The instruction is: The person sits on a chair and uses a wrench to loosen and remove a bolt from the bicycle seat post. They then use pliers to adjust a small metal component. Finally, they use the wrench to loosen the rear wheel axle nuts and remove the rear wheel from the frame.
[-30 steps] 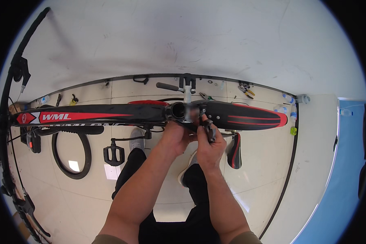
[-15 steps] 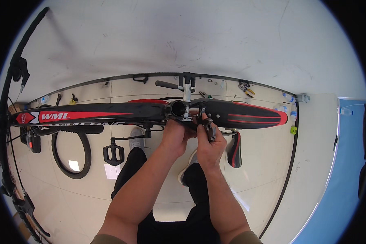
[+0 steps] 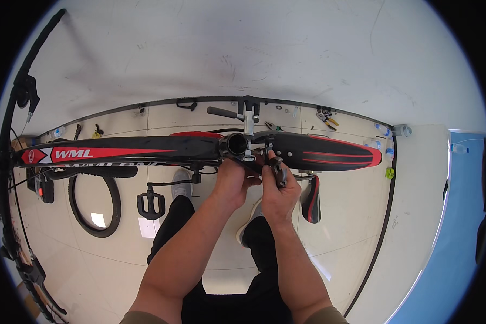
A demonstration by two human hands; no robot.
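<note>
A bicycle frame [image 3: 173, 144] in black and red stretches across from the left to the middle. Its open seat tube [image 3: 236, 144] faces up beside a silver clamp [image 3: 248, 125] with a black handle. My left hand [image 3: 233, 184] is at the frame just below that tube, most of its fingers hidden beneath it. Close by, my right hand [image 3: 281, 201] is closed around a dark metal piece [image 3: 278, 171], whose exact kind I cannot make out. This piece sits against the near edge of the black and red mudguard [image 3: 335, 152], by its front end.
A crank pedal [image 3: 150, 206] juts toward me on the left, with a loose tyre [image 3: 94, 235] on the floor beyond it. The saddle [image 3: 311, 201] lies right of my hand. Pliers [image 3: 327, 120] and plastic bottles [image 3: 383, 129] line the wall's foot. Handlebars [image 3: 8, 162] curve at far left.
My left hand's thumb and fingers have shifted slightly beneath the frame, moving a little apart from the right hand. The right hand keeps its grip on the dark piece, nearly still.
</note>
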